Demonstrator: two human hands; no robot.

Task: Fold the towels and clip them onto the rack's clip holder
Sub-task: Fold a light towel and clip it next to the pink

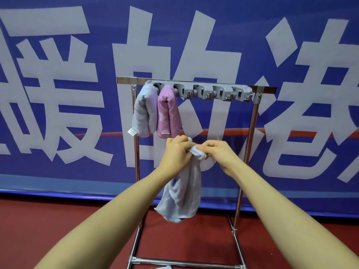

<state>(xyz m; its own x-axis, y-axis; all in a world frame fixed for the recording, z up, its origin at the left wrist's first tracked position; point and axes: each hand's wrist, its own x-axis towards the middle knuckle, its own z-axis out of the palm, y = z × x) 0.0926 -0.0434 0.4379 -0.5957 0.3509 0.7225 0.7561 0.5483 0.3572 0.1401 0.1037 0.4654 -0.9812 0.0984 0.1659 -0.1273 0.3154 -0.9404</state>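
A shiny tubular metal rack point(254, 121) is standing before you, its grey plastic clip holder point(213, 92) gripping two plush folded towels point(153, 111). Your left hand point(177, 152) and right hand point(219, 154) are both pinching a limp, pale-blue terry towel point(182, 193), bunched between them and dangling below.

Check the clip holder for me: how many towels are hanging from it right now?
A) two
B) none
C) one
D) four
A: a pale blue towel and a pink towel hang from the clip holder; a third towel is in both hands, unclipped.
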